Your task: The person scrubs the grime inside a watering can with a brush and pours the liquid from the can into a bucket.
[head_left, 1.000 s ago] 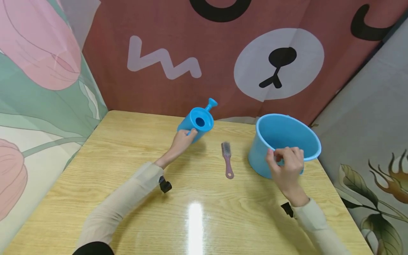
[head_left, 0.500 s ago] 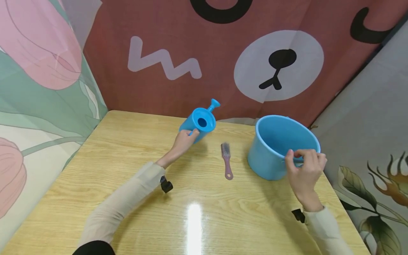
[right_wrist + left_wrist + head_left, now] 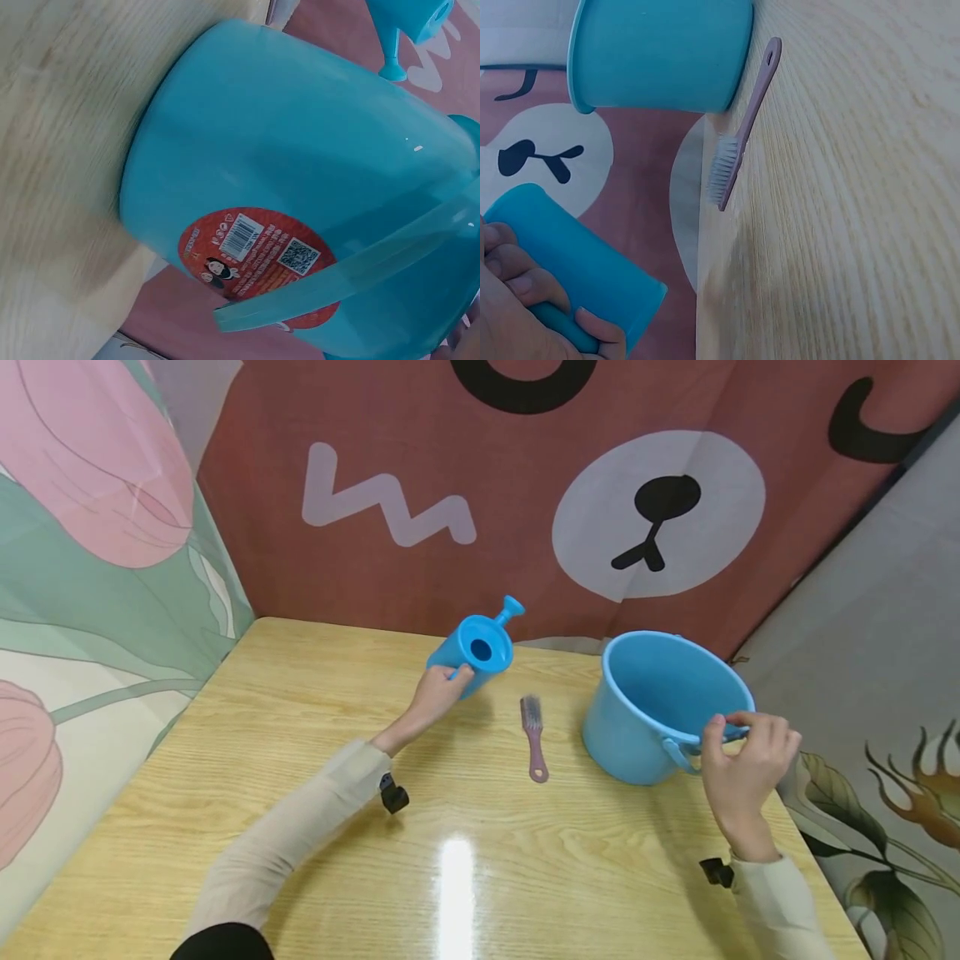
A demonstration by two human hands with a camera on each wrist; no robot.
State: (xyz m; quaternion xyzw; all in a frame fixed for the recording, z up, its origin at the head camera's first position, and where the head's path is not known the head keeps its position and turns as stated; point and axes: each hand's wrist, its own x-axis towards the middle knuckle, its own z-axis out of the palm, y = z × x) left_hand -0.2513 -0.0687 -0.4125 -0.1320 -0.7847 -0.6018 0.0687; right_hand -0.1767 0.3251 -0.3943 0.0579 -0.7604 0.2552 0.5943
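Observation:
A small blue watering can [image 3: 483, 652] is held above the table, its filler opening facing me and its spout pointing up and right. My left hand [image 3: 431, 702] grips its handle, with the fingers curled round the handle in the left wrist view. A blue bucket [image 3: 626, 735] stands upright at the right, its bail hanging across the front. My right hand [image 3: 750, 772] is at the bucket's right front rim, fingers curled. Whether it pinches the rim is hidden. Only a bit of that hand shows in the right wrist view's lower corner. A brush [image 3: 535, 735] lies between can and bucket.
The wooden table [image 3: 337, 877] carries these things, its back edge against a red cloth [image 3: 360, 585] with a cartoon face. Printed hangings [image 3: 82, 527] stand at both sides. A red label [image 3: 255, 262] sticks to the bucket's side.
My right hand has moved right along the front of the bucket's rim, exposing more of the bail. The left hand and watering can have shifted slightly right. Bucket and brush have stayed in place.

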